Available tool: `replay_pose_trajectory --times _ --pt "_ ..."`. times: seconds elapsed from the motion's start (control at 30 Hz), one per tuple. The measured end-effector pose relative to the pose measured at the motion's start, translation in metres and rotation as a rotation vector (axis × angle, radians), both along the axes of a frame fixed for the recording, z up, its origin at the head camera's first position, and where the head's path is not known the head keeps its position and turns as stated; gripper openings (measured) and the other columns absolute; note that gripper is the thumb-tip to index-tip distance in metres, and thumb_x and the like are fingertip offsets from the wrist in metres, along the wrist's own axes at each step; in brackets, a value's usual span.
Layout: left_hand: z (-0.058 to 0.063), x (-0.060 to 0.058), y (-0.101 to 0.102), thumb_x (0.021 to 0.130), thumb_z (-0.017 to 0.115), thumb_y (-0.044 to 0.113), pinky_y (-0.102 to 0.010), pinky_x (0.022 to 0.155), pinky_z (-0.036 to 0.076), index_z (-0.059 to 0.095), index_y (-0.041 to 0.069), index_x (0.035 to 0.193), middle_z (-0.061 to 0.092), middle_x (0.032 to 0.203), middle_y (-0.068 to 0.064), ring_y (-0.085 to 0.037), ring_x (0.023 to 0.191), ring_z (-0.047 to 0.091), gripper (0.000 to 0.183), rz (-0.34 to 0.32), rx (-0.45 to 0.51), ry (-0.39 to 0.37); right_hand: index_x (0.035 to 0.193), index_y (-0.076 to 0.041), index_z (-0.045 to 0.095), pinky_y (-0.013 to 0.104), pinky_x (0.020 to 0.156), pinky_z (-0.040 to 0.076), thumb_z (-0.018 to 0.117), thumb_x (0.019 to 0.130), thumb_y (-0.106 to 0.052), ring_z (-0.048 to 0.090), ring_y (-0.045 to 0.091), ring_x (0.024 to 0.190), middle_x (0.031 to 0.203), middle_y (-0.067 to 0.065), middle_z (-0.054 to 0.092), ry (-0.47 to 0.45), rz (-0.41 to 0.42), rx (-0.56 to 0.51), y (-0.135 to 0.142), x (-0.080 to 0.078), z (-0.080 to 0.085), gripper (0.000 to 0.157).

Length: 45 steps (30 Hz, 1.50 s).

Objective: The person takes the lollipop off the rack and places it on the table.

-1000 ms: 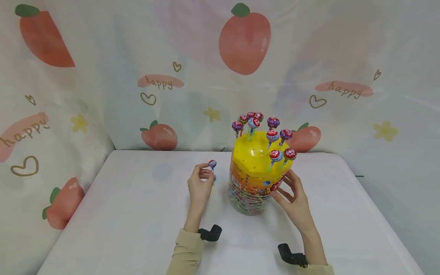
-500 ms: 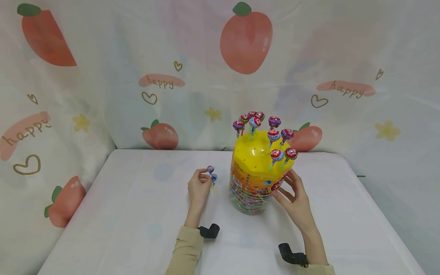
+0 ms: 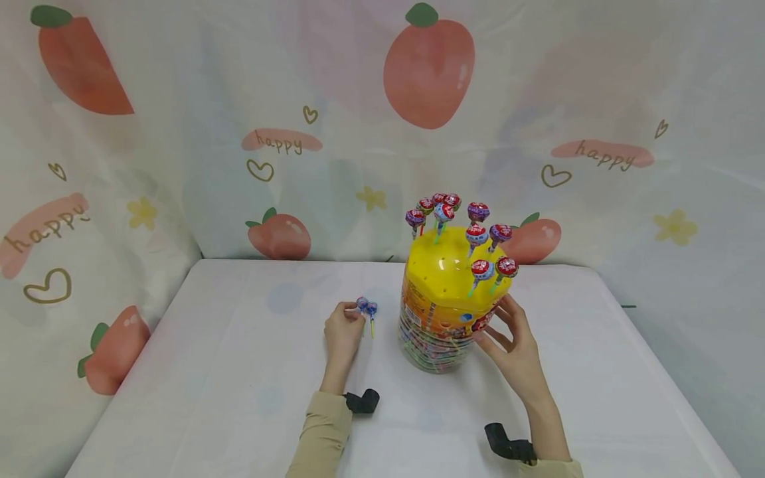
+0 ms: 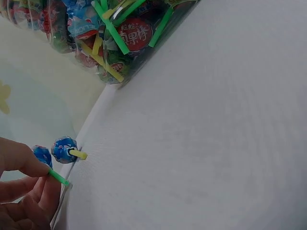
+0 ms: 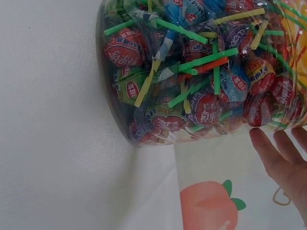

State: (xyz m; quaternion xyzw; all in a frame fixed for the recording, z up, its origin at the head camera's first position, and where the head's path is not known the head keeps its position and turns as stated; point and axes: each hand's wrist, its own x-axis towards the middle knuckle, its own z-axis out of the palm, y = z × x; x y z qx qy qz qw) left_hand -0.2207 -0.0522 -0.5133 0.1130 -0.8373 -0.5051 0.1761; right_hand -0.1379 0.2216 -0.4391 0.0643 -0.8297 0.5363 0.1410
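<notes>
My left hand (image 3: pixel 342 337) pinches a blue-wrapped lollipop (image 4: pixel 42 155) by its green stick, low over the table. Right beside it a second blue lollipop (image 3: pixel 372 309) with a yellow stick lies on the table. To the right stands a large clear jar (image 3: pixel 435 358) full of wrapped lollipops, under a yellow lid (image 3: pixel 439 282) pierced with small holes. Several lollipops (image 3: pixel 481 269) stand stick-down in the lid. My right hand (image 3: pixel 518 358) rests thumb and fingertips against the jar's right side, as the fingers (image 5: pixel 268 153) in the right wrist view also show.
A white cloth covers the table (image 3: pixel 239 398). Behind it hangs a patterned curtain (image 3: pixel 352 66) with peaches and lettering, reaching round the left side. A black wrist mount (image 3: pixel 363 402) sits on the left wrist and another mount (image 3: pixel 508 443) on the right.
The left hand has lowered its lollipop toward the table, bringing it next to the lying one, which now shows fully. The right hand and the jar hold their place.
</notes>
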Motion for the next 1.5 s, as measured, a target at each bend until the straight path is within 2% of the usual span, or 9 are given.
replay_pose_trajectory --times 0.2,0.4,0.7,0.9,1.13,1.3,1.5 --pt "-0.001 0.0 0.0 0.074 0.063 0.003 -0.041 0.068 0.048 0.069 0.002 0.096 0.072 0.074 -0.011 -0.026 0.066 0.066 0.023 0.013 -0.03 -0.009 0.152 -0.022 0.022 0.007 0.093 0.041 0.068 0.087 -0.007 0.035 -0.008 0.125 0.151 0.011 0.033 0.007 0.004 -0.008 -0.002 0.001 0.002 0.081" --pt "-0.001 0.0 0.0 0.076 0.065 0.005 -0.036 0.061 0.05 0.069 0.003 0.099 0.072 0.075 -0.009 -0.023 0.064 0.066 0.024 0.005 -0.07 -0.045 0.152 -0.02 0.022 0.006 0.092 0.041 0.068 0.087 -0.006 0.035 -0.009 0.124 0.152 0.011 0.033 0.002 0.001 -0.014 -0.002 0.003 0.004 0.081" --pt "-0.001 0.0 -0.001 0.076 0.065 0.005 -0.037 0.061 0.05 0.07 0.002 0.101 0.07 0.074 -0.007 -0.023 0.065 0.065 0.026 0.0 -0.114 -0.067 0.152 -0.021 0.021 0.005 0.092 0.041 0.068 0.087 -0.008 0.034 -0.01 0.124 0.152 0.013 0.032 -0.005 -0.001 -0.001 -0.001 0.003 0.003 0.081" --pt "-0.003 -0.001 0.0 0.076 0.065 0.004 -0.035 0.061 0.049 0.071 0.0 0.102 0.068 0.072 -0.006 -0.022 0.065 0.061 0.027 0.007 -0.157 -0.074 0.153 -0.02 0.022 0.004 0.091 0.041 0.067 0.087 -0.004 0.035 -0.009 0.124 0.151 0.013 0.032 0.022 0.019 -0.015 -0.002 0.002 0.003 0.081" --pt "-0.003 0.0 -0.004 0.075 0.068 0.005 -0.037 0.063 0.049 0.07 -0.001 0.103 0.069 0.073 -0.007 -0.023 0.066 0.062 0.029 0.005 -0.124 -0.056 0.153 -0.021 0.021 0.005 0.091 0.041 0.066 0.088 -0.005 0.034 -0.009 0.125 0.151 0.012 0.032 0.015 0.025 -0.024 -0.002 0.0 0.003 0.081" --pt "0.005 0.002 -0.009 0.079 0.069 0.009 -0.037 0.065 0.051 0.069 0.002 0.109 0.07 0.081 -0.008 -0.023 0.071 0.066 0.031 -0.001 -0.089 -0.073 0.153 -0.021 0.021 0.005 0.091 0.041 0.067 0.088 -0.005 0.034 -0.008 0.125 0.152 0.011 0.032 0.014 0.023 -0.021 -0.002 0.0 0.002 0.081" --pt "0.021 0.006 -0.007 0.082 0.068 0.012 -0.036 0.068 0.053 0.068 0.006 0.112 0.071 0.09 -0.008 -0.023 0.079 0.07 0.03 -0.018 -0.058 -0.03 0.152 -0.023 0.021 0.007 0.092 0.042 0.067 0.087 -0.007 0.034 -0.01 0.125 0.152 0.012 0.032 0.008 0.009 0.004 0.0 -0.002 0.0 0.081"
